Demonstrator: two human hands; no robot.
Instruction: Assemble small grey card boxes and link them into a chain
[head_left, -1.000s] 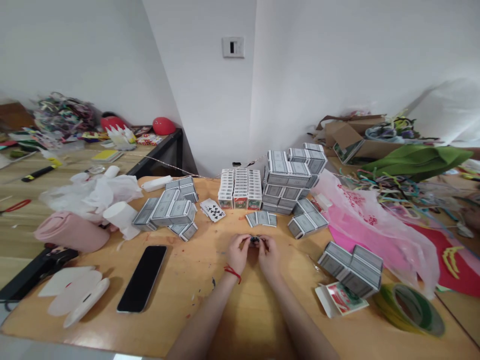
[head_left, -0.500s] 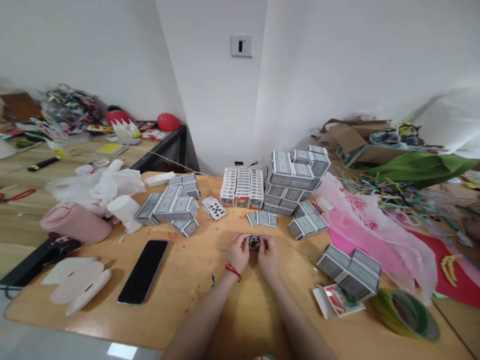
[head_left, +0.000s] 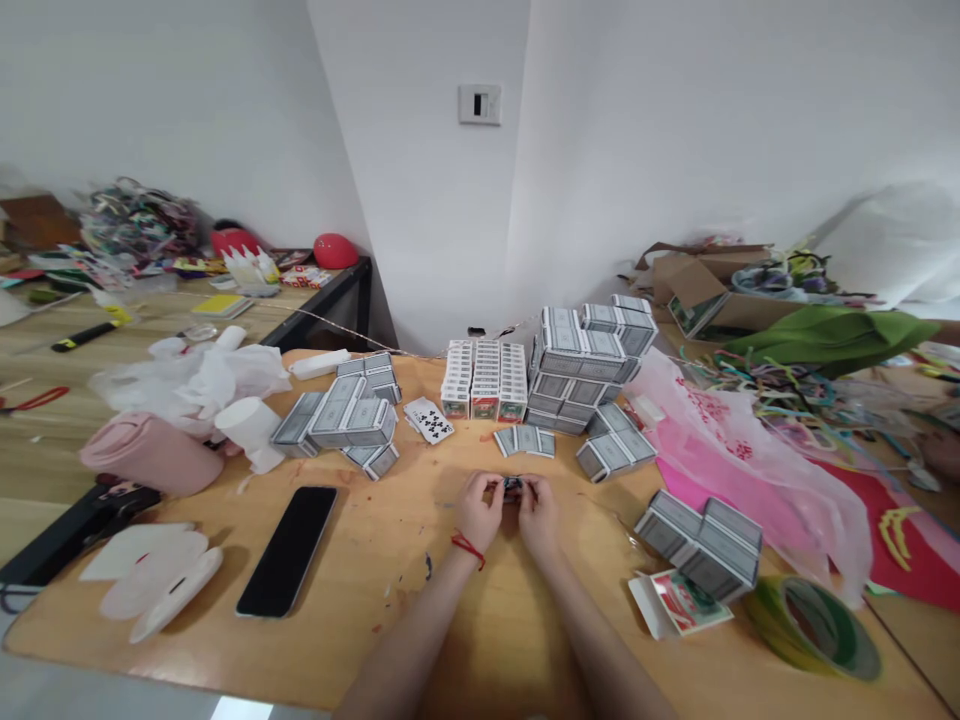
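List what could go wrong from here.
The small card-like piece pinched between the left hand and right hand could slip or crease. The tall stack of grey card blocks is uneven on top, so a bump might topple it. The grey cards lying just beyond could get brushed aside.

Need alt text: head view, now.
The left hand and right hand pinch a small piece, perhaps a playing card, over a wooden table. Behind stand stacked grey card blocks; a phone lies left, a tape roll right.

The wooden table point(head_left: 345, 600) bears a phone point(head_left: 287, 550), playing cards point(head_left: 429, 421) and tape point(head_left: 766, 622).
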